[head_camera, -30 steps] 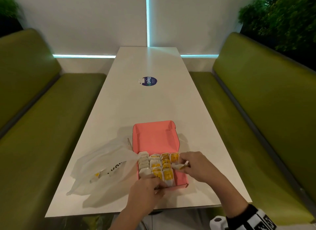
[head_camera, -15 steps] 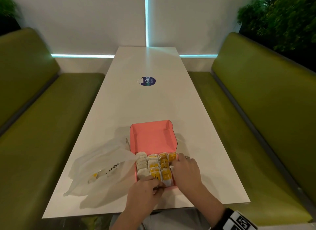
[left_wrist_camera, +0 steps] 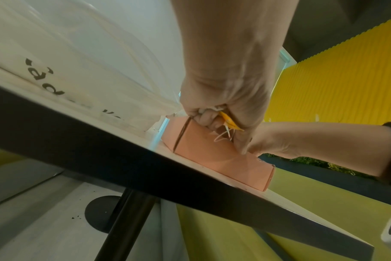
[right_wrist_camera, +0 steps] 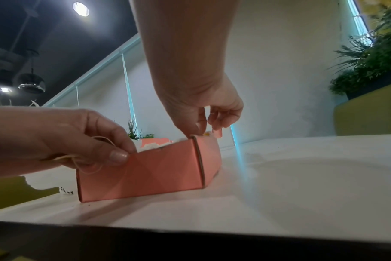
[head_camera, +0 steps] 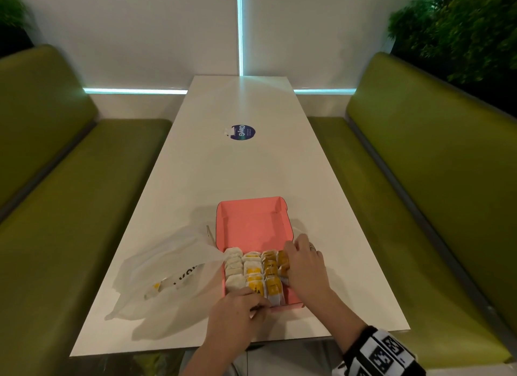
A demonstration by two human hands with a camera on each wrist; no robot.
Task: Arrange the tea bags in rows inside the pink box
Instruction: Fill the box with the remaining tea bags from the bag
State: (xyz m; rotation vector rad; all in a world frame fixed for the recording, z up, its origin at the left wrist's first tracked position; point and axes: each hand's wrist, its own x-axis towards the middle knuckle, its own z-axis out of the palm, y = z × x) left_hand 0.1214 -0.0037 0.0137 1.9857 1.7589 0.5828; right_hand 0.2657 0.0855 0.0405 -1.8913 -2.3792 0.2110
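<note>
White table [head_camera: 251,165] between green benches [head_camera: 419,179], left fingers [left_wrist_camera: 209,117] clamping tea bags, right fingers curled

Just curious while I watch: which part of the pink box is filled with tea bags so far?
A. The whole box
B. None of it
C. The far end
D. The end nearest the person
D: in the head view the tea bags sit packed in rows at the near end of the pink box, between the hands, while its far half shows bare pink floor.
</note>
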